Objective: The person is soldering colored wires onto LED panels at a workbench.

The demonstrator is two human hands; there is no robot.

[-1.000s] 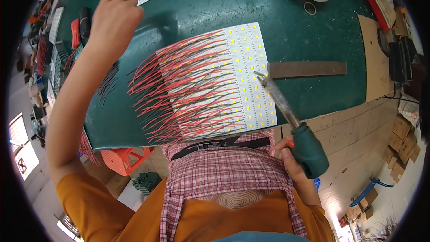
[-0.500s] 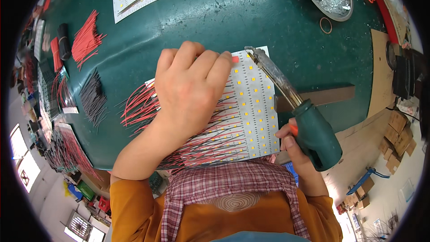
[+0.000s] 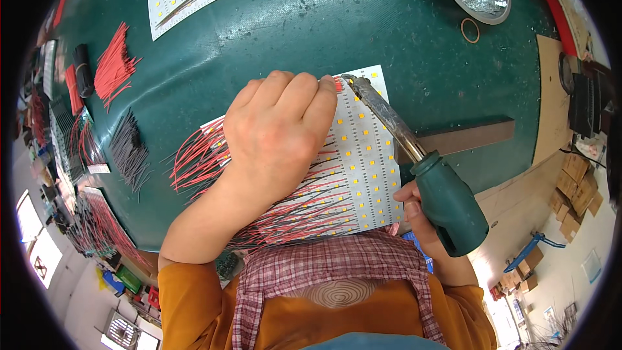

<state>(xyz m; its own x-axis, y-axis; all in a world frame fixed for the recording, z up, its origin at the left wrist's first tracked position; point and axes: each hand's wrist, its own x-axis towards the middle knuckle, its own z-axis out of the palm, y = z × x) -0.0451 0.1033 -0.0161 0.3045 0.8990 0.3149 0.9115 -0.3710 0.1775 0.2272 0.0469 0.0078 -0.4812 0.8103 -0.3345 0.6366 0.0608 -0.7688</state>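
The left grip (image 3: 278, 133) is turned palm down, with fingers (image 3: 319, 105) curled and knuckles raised; the left forearm (image 3: 217, 214) slants upward from the bent elbow (image 3: 178, 254). The right grip (image 3: 420, 219), partly hidden, is folded nearer to the torso.

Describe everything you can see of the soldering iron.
The soldering iron has a thick, dark green, plastic-looking handle with a dark slot near its rear, and a long, grimy grey metallic shaft. The right hand holds the handle. The iron slants forward and left over the white board, its tip near red strands by the left hand. Whether the tip touches anything is unclear.
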